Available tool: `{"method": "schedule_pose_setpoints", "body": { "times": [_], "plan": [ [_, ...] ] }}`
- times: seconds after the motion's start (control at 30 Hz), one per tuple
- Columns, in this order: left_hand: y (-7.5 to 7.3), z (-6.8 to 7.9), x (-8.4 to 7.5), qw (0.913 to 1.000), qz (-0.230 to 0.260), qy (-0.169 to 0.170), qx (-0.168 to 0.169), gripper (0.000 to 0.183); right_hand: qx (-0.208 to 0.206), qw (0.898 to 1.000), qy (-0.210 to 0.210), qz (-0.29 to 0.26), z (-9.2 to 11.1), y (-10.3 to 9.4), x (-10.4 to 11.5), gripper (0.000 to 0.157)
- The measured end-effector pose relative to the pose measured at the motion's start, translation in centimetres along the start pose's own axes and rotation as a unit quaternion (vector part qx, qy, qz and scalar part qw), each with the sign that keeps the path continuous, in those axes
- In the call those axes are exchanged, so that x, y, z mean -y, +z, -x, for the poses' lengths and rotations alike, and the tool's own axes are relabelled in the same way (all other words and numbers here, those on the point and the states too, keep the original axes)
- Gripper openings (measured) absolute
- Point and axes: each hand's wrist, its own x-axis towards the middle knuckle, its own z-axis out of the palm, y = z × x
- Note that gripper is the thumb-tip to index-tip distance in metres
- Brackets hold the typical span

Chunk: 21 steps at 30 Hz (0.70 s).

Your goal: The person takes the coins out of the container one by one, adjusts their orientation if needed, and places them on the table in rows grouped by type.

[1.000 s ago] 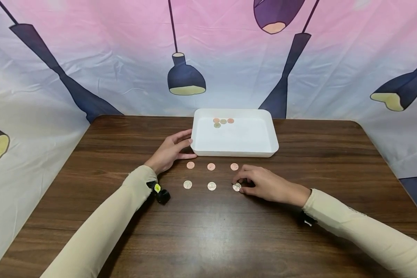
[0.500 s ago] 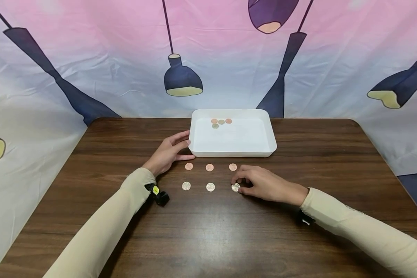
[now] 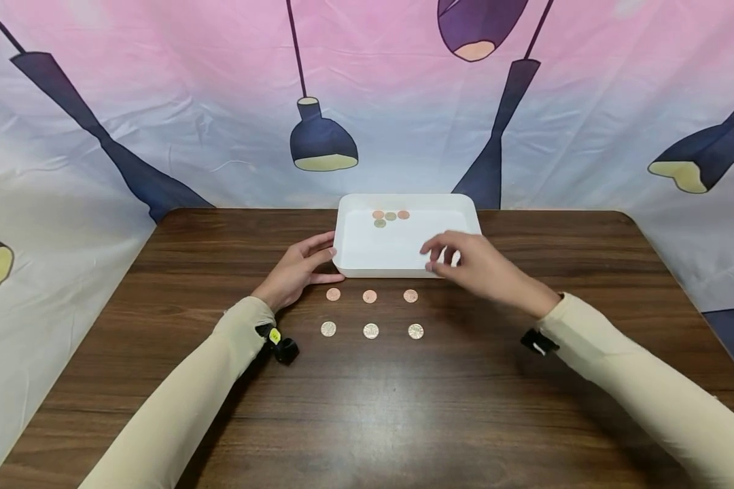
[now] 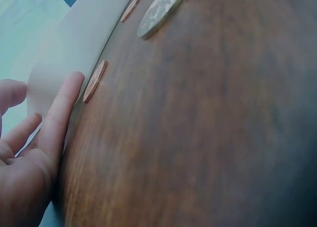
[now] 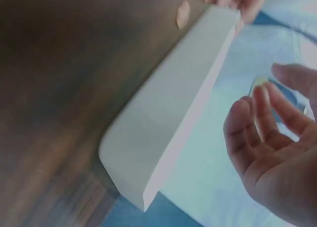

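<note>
My left hand [image 3: 296,270] touches the left end of the white tray [image 3: 373,273], its fingers [image 4: 62,105] fairly straight against the outer wall. My right hand [image 3: 474,261] hovers over the tray's front right part, fingers loosely bent, thumb apart from them, nothing visible between them. On the table before the tray lie two rows of coins. The far row has a left copper coin [image 3: 333,294], a middle copper coin [image 3: 370,296] and a right copper coin [image 3: 410,295]. Nearer lie a left silver coin [image 3: 328,329], a middle silver coin [image 3: 370,331] and a right silver coin [image 3: 416,331].
Inside the tray, near its back wall, lie several coins, among them a copper coin [image 3: 403,214] and a duller coin [image 3: 380,223]. The brown wooden table [image 3: 318,414] ends at a printed cloth backdrop [image 3: 397,136] behind the tray.
My right hand has let go of the right silver coin, which lies on the table, and has risen away toward the tray. My left hand stays at the tray.
</note>
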Motion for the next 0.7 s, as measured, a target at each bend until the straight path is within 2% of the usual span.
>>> {"method": "schedule_pose_setpoints", "body": {
  "times": [0.13,0.37,0.57,0.7],
  "plan": [
    [-0.2,0.2,-0.1,1.0000,-0.002,0.001,-0.004,0.057,-0.010,0.999,0.051,0.011,-2.7,-0.5,-0.8,0.021],
    [-0.2,0.1,0.0,0.9999,0.012,-0.003,0.000,0.057,0.022,0.992,0.112,0.044,-6.4,0.9,-3.5,0.026],
    [-0.1,0.2,0.0,0.9999,0.010,-0.001,-0.001,0.057,0.082,0.990,0.107,0.045,-8.8,1.6,-5.2,0.047],
    [-0.1,0.3,-0.1,0.9999,0.011,0.001,-0.002,0.057,0.118,0.984,0.113,0.071,-9.7,1.8,-5.6,0.057]
  ]
}}
